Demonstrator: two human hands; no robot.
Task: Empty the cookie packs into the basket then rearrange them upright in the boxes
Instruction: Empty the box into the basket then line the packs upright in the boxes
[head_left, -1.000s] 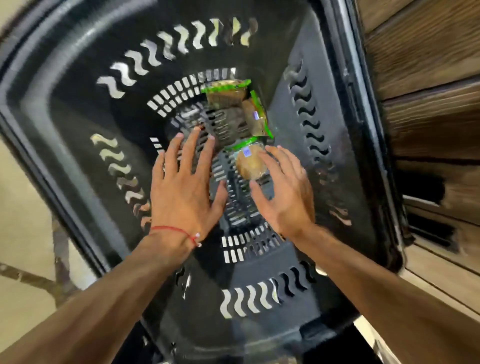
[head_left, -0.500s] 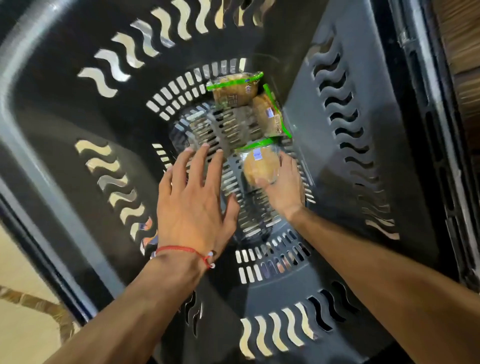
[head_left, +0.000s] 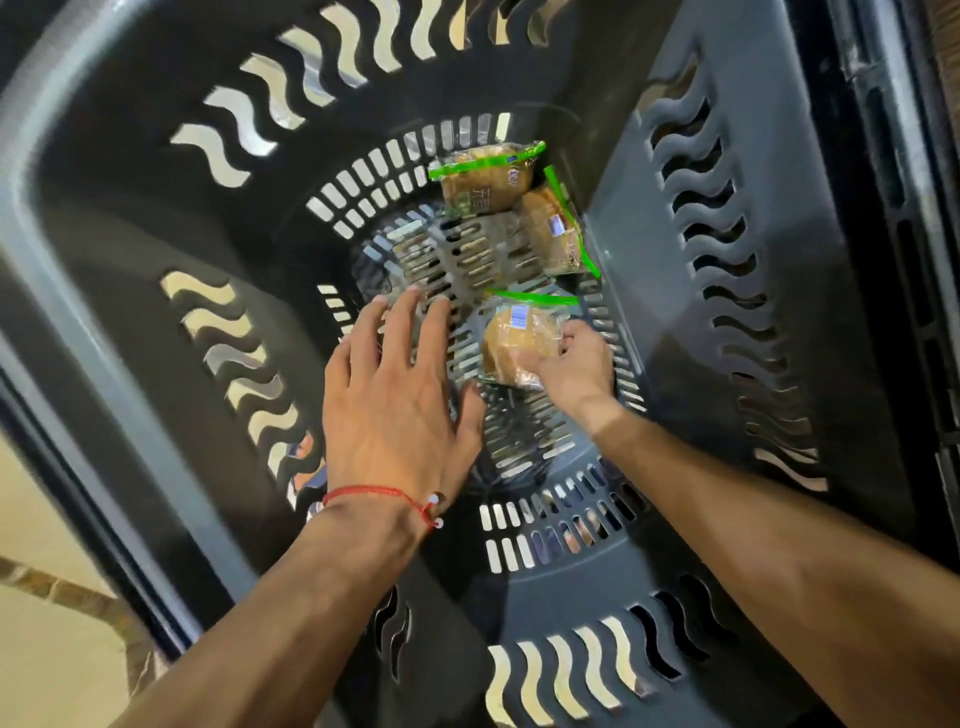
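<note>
R hand (head_left: 576, 364) is deep in the basket (head_left: 130, 260), fingers curled onto the right edge of the nearest cookie pack (head_left: 519, 343). It's a pinch on the wrapper more than on the cookie. L hand (head_left: 395, 395) is spread, fingers straight, holding nothing, over the slotted floor just left of that pack. Can't tell if the tips touch. Two more packs lie further in: one at the far end (head_left: 488, 182), one along the right wall (head_left: 556, 234), corners abt touching. Boxes aren't in view.

What could go wrong, imo:
- Edge pinch on glossy film means the pack could slide out when I lift, esp. w/ only one side held.
- If I squeeze harder to fix that, the cookie may crack.
- A wrapper corner or the green seal could catch in a floor slot and tear or jerk free.
- The basket is deep and the walls are close, so my forearm may knock the side and jolt the grip.
- The far pair sit tucked in the corner. That's an awkward reach, and I'd prob. drag one into the other.
- The L hand is so near that it could nudge the pack as it comes up.
</note>
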